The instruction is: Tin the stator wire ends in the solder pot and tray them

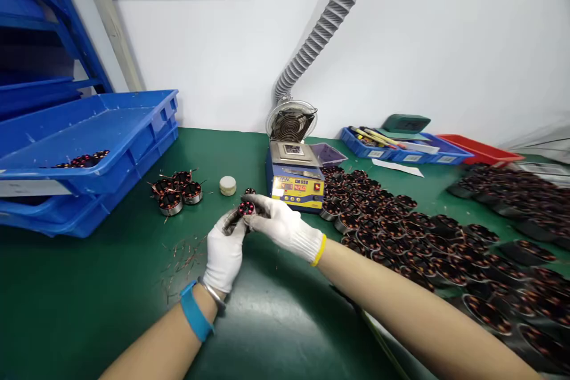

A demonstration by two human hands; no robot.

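Both my hands wear white gloves with darkened fingertips and meet over the middle of the green table. My left hand (226, 249) grips a small round coil part (246, 208) with red-tipped windings from the left and below. On its right side, the fingers of my right hand (278, 222) press against the same part. Just behind my hands stands a blue and yellow heating unit (295, 181) with a lit red display. Another small dark part (250, 191) shows behind my right fingertips. A round white container (227, 185) sits behind my left hand.
Several wound rings (170, 202) stand at the left, near loose wire clippings (184, 258). Stacked blue trays (129, 148) fill the far left. Many wound rings (392, 228) cover the right side. Small blue bins (412, 155) and a red tray (478, 151) line the back; a grey hose (329, 24) hangs above.
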